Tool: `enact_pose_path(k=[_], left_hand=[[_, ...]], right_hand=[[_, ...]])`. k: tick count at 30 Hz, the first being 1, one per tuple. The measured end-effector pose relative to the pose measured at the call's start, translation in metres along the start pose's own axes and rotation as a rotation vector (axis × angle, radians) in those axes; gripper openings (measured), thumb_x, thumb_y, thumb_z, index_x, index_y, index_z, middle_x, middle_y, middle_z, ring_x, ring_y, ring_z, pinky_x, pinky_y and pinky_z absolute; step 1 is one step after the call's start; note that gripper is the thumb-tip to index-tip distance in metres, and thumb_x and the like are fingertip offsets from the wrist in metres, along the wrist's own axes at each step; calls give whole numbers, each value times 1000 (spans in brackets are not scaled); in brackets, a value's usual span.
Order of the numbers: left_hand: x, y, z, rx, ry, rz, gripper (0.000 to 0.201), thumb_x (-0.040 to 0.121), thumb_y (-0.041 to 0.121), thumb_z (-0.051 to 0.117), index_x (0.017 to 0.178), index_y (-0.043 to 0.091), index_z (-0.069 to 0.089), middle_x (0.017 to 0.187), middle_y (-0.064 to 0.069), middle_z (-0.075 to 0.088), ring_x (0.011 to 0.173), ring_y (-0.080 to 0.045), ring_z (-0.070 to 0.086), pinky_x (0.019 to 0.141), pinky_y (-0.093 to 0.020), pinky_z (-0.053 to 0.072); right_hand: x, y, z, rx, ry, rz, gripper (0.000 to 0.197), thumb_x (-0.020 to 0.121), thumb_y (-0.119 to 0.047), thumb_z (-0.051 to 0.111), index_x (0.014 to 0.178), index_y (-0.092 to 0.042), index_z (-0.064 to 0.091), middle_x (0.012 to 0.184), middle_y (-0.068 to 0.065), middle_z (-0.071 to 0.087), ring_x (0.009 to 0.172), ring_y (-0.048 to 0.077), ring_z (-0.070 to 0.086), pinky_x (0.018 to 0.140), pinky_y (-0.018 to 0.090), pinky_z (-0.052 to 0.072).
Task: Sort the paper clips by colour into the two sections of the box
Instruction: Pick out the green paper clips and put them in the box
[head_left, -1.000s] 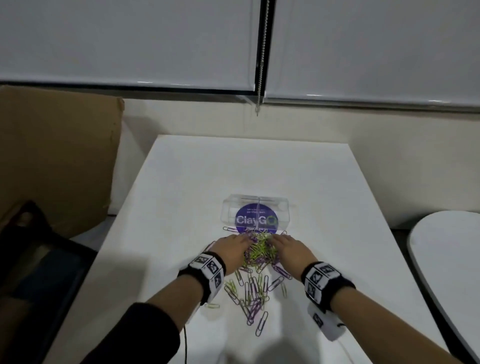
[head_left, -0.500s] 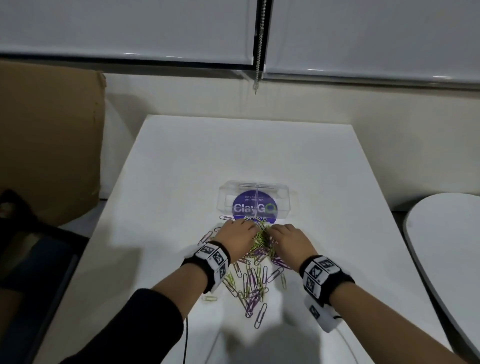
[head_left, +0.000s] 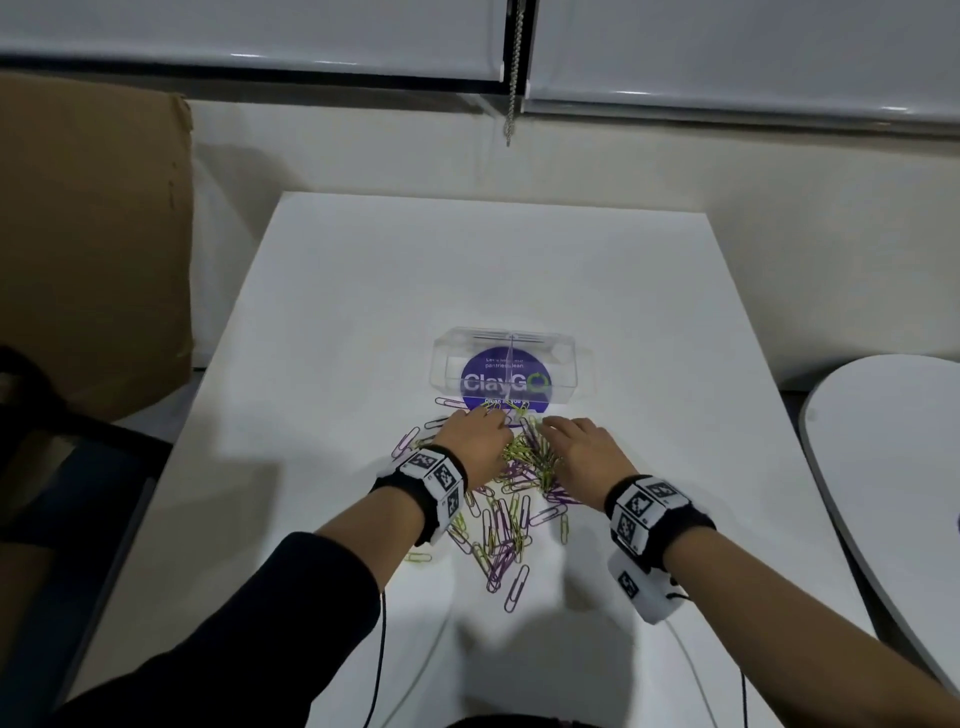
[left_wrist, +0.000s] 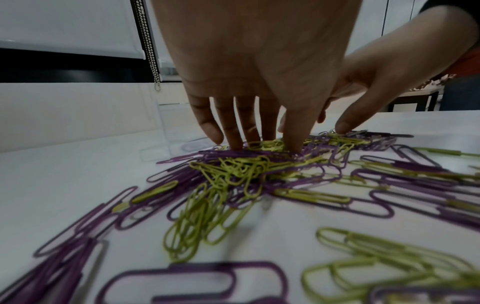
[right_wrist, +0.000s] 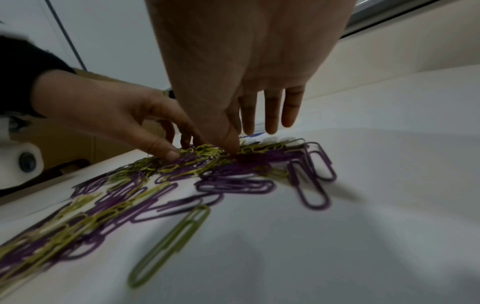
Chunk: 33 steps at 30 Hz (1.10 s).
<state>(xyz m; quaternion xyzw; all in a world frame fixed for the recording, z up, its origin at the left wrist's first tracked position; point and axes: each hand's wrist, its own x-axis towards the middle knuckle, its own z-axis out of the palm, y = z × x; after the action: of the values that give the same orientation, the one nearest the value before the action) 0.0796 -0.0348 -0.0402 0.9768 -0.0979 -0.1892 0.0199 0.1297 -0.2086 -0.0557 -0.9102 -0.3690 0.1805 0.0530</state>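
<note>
paper clips (head_left: 511, 483): purple and yellow-green, heaped loose on the table (head_left: 649, 322), none visibly boxed | fingers: your left hand (head_left: 475, 441) and right hand (head_left: 584, 449) press spread, nearly straight fingertips into the heap, gripping nothing, likely to thin the tangle | box (head_left: 506, 366): clear, 2 sections, just beyond your fingertips for short drops

White table (head_left: 363, 322) carries a clear two-section box (head_left: 563, 364) near mid-table, and just in front of it a scattered heap of purple and yellow-green paper clips (head_left: 506, 525), tangled together.
</note>
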Motion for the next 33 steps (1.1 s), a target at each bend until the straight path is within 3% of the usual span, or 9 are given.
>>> enact_pose_path(k=[3, 9, 14, 18, 22, 26, 28, 31, 33], left_hand=[[-1, 1, 2, 21, -23, -3, 36, 94, 25, 48, 126, 8, 50, 133, -13, 45, 123, -30, 43, 95, -42, 41], [-7, 5, 8, -45, 21, -56, 30, 93, 17, 48, 120, 5, 53, 132, -13, 45, 121, -30, 44, 94, -41, 42], [-9, 6, 5, -74, 11, -68, 30, 94, 20, 47, 120, 7, 56, 126, -10, 54, 120, -29, 46, 95, -41, 42], [-11, 6, 3, -88, 25, -78, 29, 95, 22, 46, 117, 10, 60, 122, -8, 59, 116, -28, 50, 92, -40, 42], [-16, 7, -1, -144, 86, -87, 28, 95, 23, 46, 112, 9, 63, 115, -9, 64, 110, -28, 54, 90, -37, 43], [-16, 6, -6, -286, 59, -102, 26, 96, 23, 44, 111, 9, 61, 112, -10, 66, 104, -29, 59, 88, -38, 48], [-16, 5, -8, -345, 40, -99, 30, 97, 21, 41, 122, 11, 56, 122, -11, 62, 111, -29, 57, 93, -38, 46], [-19, 4, -11, -418, 43, -86, 39, 99, 17, 37, 137, 16, 43, 139, -9, 49, 124, -26, 49, 100, -35, 40], [-21, 4, -14, -452, 60, -80, 37, 98, 14, 36, 134, 16, 45, 136, -9, 51, 115, -26, 54, 90, -30, 41]], right_hand=[[3, -3, -1, -63, -87, -6, 51, 92, -12, 45, 142, -18, 35, 147, 4, 38, 129, 28, 38, 105, 37, 36], [-8, -7, 15, 42, 50, 2, 33, 91, -13, 51, 124, -8, 57, 119, 16, 59, 109, 35, 54, 88, 41, 44], [-9, -6, 9, -29, -17, 15, 34, 95, -25, 45, 125, -14, 53, 123, 9, 57, 116, 28, 48, 92, 35, 38], [-11, -4, 3, -2, -21, 0, 30, 96, -28, 43, 117, -12, 59, 115, 10, 61, 111, 29, 52, 87, 35, 39], [-12, -5, -3, 174, -9, 72, 27, 94, -27, 47, 104, -7, 63, 105, 13, 65, 100, 31, 58, 80, 36, 45], [-11, -8, -6, 434, 43, 182, 22, 91, -23, 54, 96, -4, 65, 92, 13, 67, 85, 28, 60, 74, 34, 46], [-11, -10, -6, 571, 76, 215, 20, 91, -20, 54, 92, -2, 63, 78, 13, 62, 70, 24, 53, 64, 31, 41], [-11, -15, -5, 724, 121, 219, 12, 91, -14, 52, 91, -5, 60, 73, 8, 66, 60, 19, 48, 60, 28, 38], [-11, -18, -6, 829, 137, 238, 9, 91, -10, 50, 91, -15, 58, 70, -1, 67, 62, 18, 52, 61, 26, 41]])
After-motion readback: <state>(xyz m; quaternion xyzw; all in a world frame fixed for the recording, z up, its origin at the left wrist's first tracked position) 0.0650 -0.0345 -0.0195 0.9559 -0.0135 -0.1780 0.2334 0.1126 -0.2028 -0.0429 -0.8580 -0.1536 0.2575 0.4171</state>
